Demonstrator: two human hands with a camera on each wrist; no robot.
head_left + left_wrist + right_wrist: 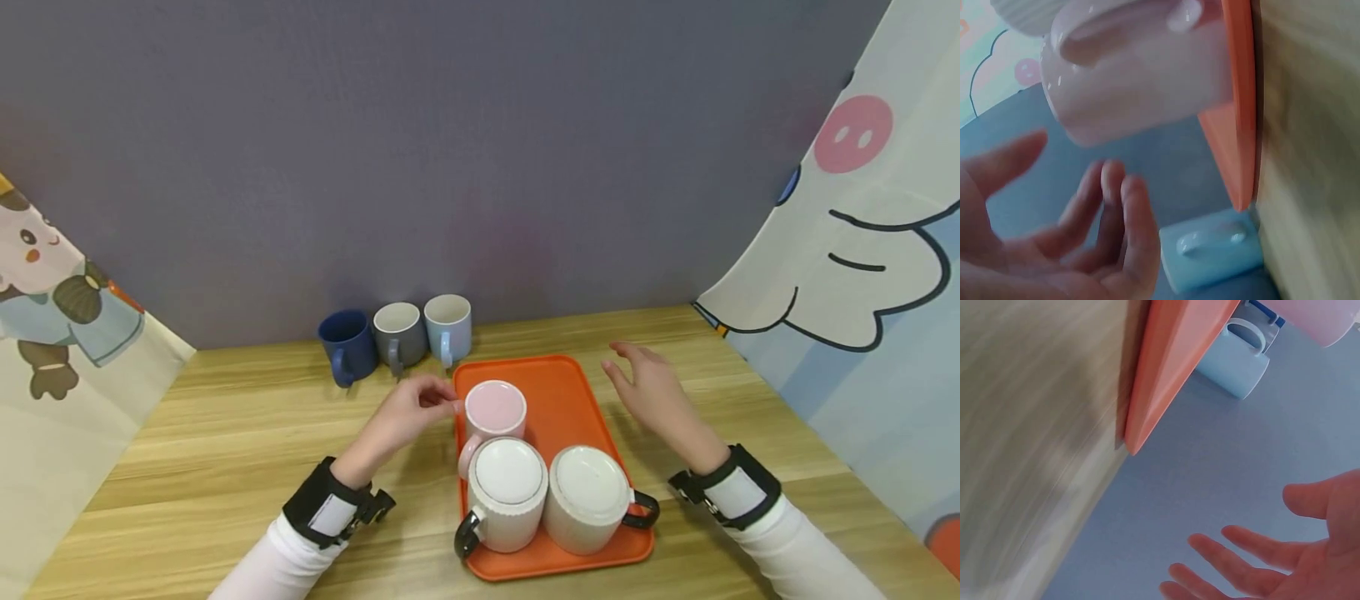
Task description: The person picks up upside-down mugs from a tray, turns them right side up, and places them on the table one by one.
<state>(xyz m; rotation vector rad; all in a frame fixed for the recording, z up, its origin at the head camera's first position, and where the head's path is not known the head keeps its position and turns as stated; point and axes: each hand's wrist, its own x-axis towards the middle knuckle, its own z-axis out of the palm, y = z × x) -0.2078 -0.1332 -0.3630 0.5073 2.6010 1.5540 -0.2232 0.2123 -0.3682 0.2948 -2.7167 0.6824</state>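
On an orange tray (551, 379) three mugs stand upside down. The pink mug (495, 407) is at the tray's left side, its handle toward the front left. In front of it are a white mug with a black handle (508, 492) and a second white mug with a black handle (588, 500), side by side. My left hand (411, 412) is just left of the pink mug, fingers loosely bent and holding nothing; the left wrist view shows a gap between fingers and pink mug (1141, 81). My right hand (654, 392) hovers right of the tray, fingers spread, holding nothing.
Behind the tray's left corner, a dark blue mug (348, 346), a grey mug (401, 335) and a light blue mug (450, 327) stand upright in a row near the grey wall (450, 167). All rest on a wooden table (210, 442).
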